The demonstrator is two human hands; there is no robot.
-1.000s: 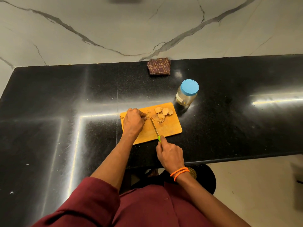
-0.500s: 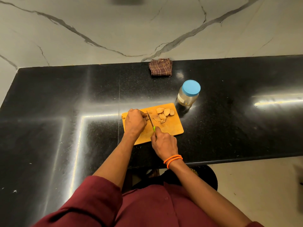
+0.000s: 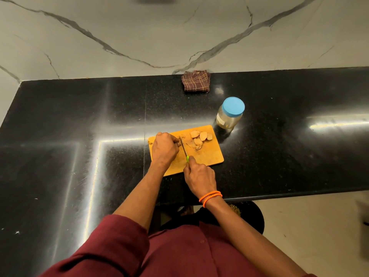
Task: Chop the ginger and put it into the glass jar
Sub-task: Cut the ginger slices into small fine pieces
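Tan ginger slices (image 3: pixel 198 139) lie cut — right grip (image 3: pixel 200 176) clasps knife (image 3: pixel 183 147), left grip (image 3: pixel 165 147) pins ginger.

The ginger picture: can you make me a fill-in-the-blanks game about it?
1. The glass jar has a ____ lid.
2. The right hand holds a knife with a ____ handle.
3. The cut ginger slices lie on the wooden ____.
4. The checked cloth sits by the wall, ____ the jar.

Missing words: blue; green; board; behind
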